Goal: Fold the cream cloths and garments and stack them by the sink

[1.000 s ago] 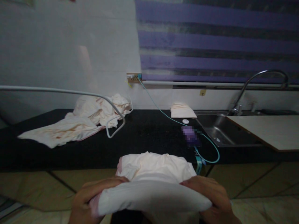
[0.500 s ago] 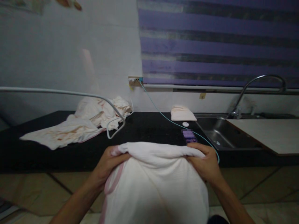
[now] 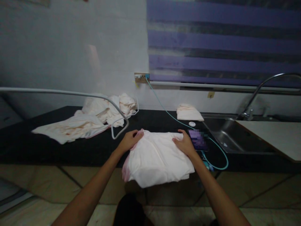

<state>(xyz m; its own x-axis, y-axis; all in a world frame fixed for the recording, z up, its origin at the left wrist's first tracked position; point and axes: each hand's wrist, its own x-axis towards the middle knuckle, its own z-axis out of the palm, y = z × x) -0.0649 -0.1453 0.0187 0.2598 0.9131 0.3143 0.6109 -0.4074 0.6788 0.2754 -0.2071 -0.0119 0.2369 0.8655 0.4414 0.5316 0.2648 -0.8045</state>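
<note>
A white cloth [image 3: 162, 157] with pink edging lies over the front of the black counter, folded into a rough rectangle, its near part hanging past the edge. My left hand [image 3: 130, 140] pinches the cloth's far left corner, at the pink trim. At the far right corner my right hand [image 3: 184, 142] holds the cloth, thumb on top and fingers along the outer side. Just right of that hand lies a phone [image 3: 197, 140] with a lit screen. The cloth's underside is hidden.
Stained white cloths [image 3: 94, 117] lie heaped at the left of the counter [image 3: 14, 147], behind a bent white rod [image 3: 58, 91]. A folded cream cloth [image 3: 189, 113] and a white round object [image 3: 192, 124] sit near the sink [image 3: 225, 135]. A teal cable [image 3: 162, 104] runs from the wall socket.
Both hands have moved away from me, laying the cloth, held up before, onto the counter's front. More of the phone shows, and the view has shifted slightly.
</note>
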